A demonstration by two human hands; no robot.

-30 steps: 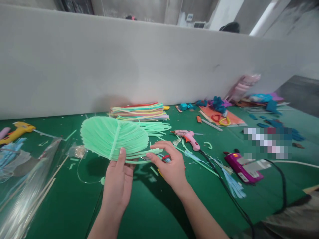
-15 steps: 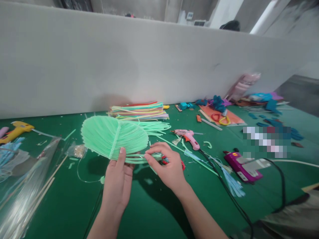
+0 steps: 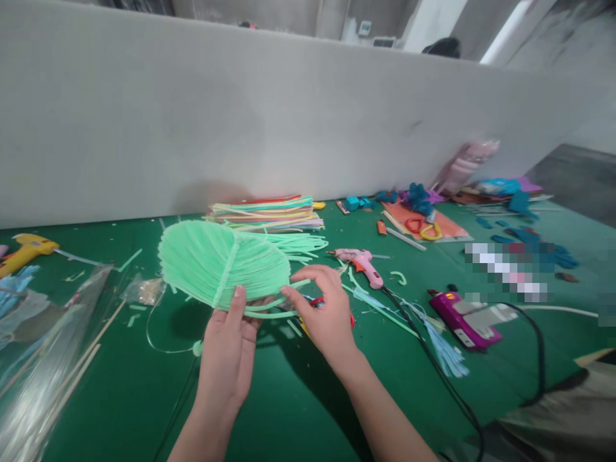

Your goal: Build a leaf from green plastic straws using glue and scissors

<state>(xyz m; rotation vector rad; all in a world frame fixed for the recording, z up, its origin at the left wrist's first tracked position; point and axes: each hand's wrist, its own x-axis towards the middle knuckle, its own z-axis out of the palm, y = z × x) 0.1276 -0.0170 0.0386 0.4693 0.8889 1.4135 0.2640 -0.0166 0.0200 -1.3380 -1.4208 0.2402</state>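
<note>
My left hand (image 3: pixel 226 353) grips a pale green pipe-cleaner leaf (image 3: pixel 192 263) near the lower end of its midrib, thumb on top. The leaf is held up above the table, its rows of fuzzy strands lying side by side. Loose green pipe-cleaner ends (image 3: pixel 269 314) stick out to the right below the leaf's edge. My right hand (image 3: pixel 332 314) is closed around one of those ends, with thumb and fingers curved toward each other. Behind the right hand, red and yellow handles show partly; the rest is hidden.
A pink glue gun (image 3: pixel 363 263) lies right of centre with its black cord. Bundled coloured pipe cleaners (image 3: pixel 269 212) and green ones (image 3: pixel 303 242) lie behind the leaf. A yellow glue gun (image 3: pixel 29 247) is at left, a purple power strip (image 3: pixel 462 321) at right. A grey partition (image 3: pixel 240 115) stands behind.
My right hand has shifted slightly up and right, and the loose pipe-cleaner ends are spread and bent more. The leaf has moved slightly to the right in my left hand.
</note>
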